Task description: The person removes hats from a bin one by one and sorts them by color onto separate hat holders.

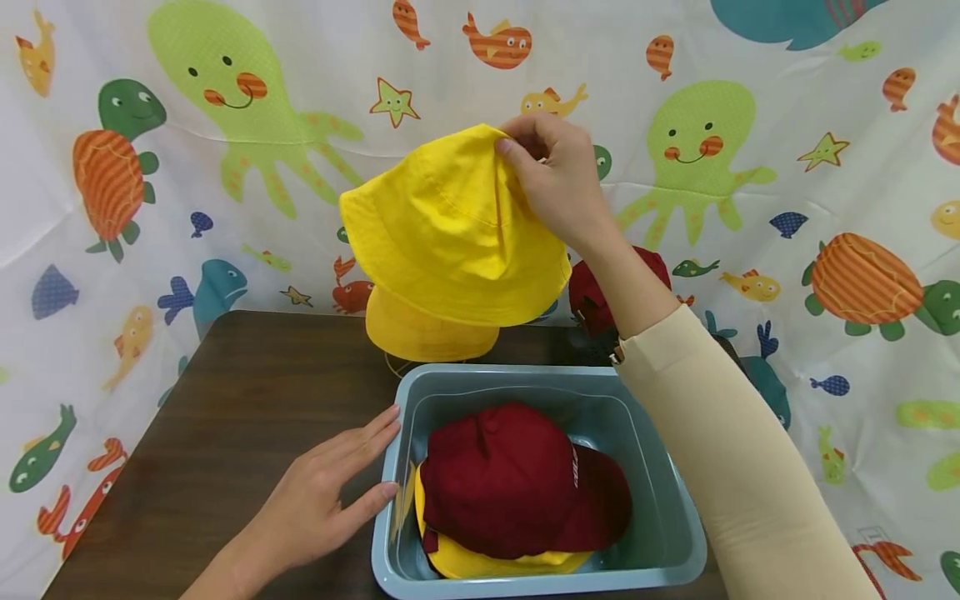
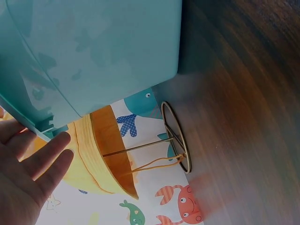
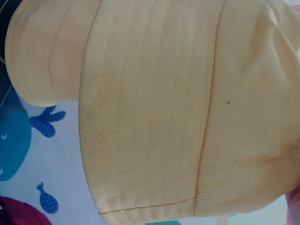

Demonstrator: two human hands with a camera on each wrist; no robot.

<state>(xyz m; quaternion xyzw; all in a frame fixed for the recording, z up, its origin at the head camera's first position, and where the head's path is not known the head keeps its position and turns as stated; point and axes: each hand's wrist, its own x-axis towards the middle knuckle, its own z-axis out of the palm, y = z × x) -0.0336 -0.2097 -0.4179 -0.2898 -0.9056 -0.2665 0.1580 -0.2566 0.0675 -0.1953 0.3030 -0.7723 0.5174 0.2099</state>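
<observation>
My right hand (image 1: 558, 171) pinches the crown of a yellow bucket hat (image 1: 450, 225), holding it up above the back of the table. The brim of this hat (image 3: 145, 117) fills most of the right wrist view. Behind and below it, a second yellow hat (image 1: 431, 333) sits on a wire stand (image 2: 176, 140), partly hidden. My left hand (image 1: 322, 487) touches the left rim of a blue plastic bin (image 1: 517, 371) with extended fingers. Inside the bin, a maroon cap (image 1: 502, 483) lies on top of yellow fabric (image 1: 510, 567).
Another maroon cap (image 1: 588, 296) stands at the back right, partly covered by my right forearm. The dark wooden table (image 1: 262, 400) reaches left of the bin. A curtain (image 1: 450, 83) printed with sea animals hangs behind.
</observation>
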